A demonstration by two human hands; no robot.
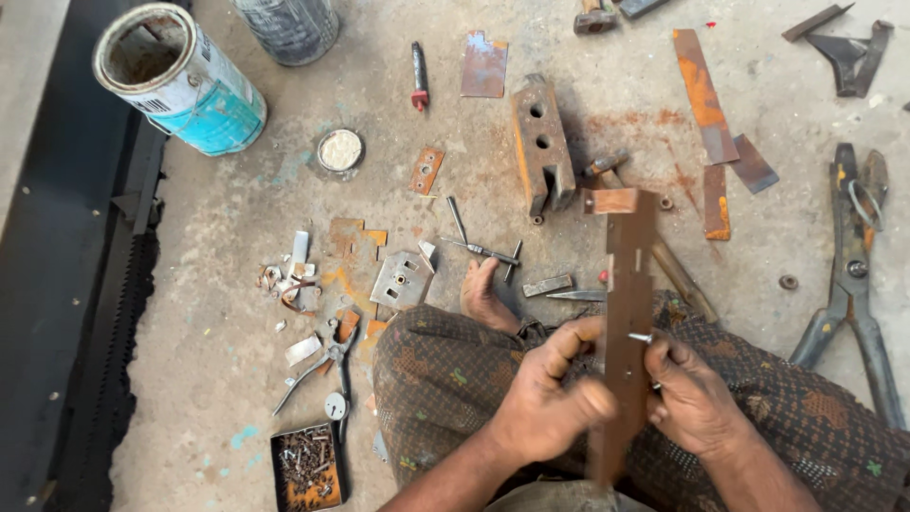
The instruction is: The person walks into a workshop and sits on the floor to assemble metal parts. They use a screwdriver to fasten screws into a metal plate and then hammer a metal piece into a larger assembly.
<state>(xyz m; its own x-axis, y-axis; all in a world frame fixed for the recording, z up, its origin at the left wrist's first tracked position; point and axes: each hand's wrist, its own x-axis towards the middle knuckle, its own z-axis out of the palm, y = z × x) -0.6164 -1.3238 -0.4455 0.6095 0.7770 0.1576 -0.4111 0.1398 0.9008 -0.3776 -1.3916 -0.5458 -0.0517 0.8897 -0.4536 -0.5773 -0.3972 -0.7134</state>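
Note:
I sit on the concrete floor with a long rusty metal bracket (627, 303) held upright over my lap. My left hand (548, 393) is closed around its lower part, the thumb blurred. My right hand (690, 393) grips the bracket's right edge. A small shiny screw (641, 337) sticks out of the bracket beside my right fingers. My bare foot (483, 294) rests on the floor just beyond my knees.
A drilled steel block (542, 142), a hammer (664, 256), big shears (853, 275), rusty strips (703, 95), a lock plate (402, 281), pliers (327, 365), a tray of screws (305, 466) and two cans (180, 81) lie around. A dark metal frame (114, 313) runs along the left.

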